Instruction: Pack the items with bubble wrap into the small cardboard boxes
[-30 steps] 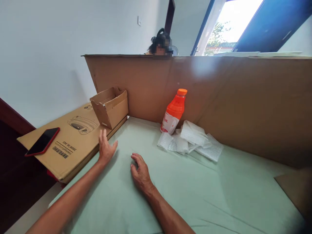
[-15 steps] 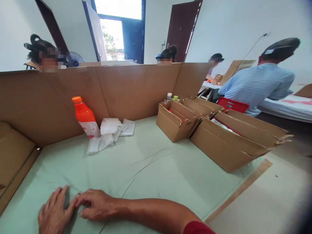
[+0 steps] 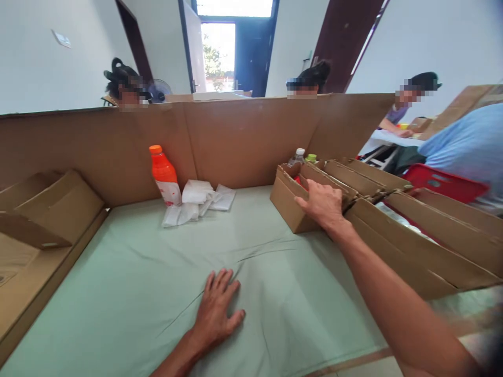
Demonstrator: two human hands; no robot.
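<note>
My left hand point(image 3: 216, 309) lies flat, palm down and fingers apart, on the pale green cloth point(image 3: 129, 283) that covers the table. My right hand point(image 3: 324, 204) reaches out to the right and rests on the near wall of a small open cardboard box point(image 3: 288, 201); its fingers curl over the box's edge. Something red shows inside that box, mostly hidden by my hand.
An orange bottle point(image 3: 165, 175) and a pile of white bubble-wrap bags point(image 3: 198, 201) sit by the cardboard partition point(image 3: 236, 139). Open boxes point(image 3: 416, 235) line the right, another box point(image 3: 47, 209) the left. Several people sit beyond the partition; one in blue point(image 3: 467, 149) at right.
The view swung right, then settled. My right hand left the cloth beside my left hand and moved up and right onto the small open box. My left hand stays flat on the cloth.
</note>
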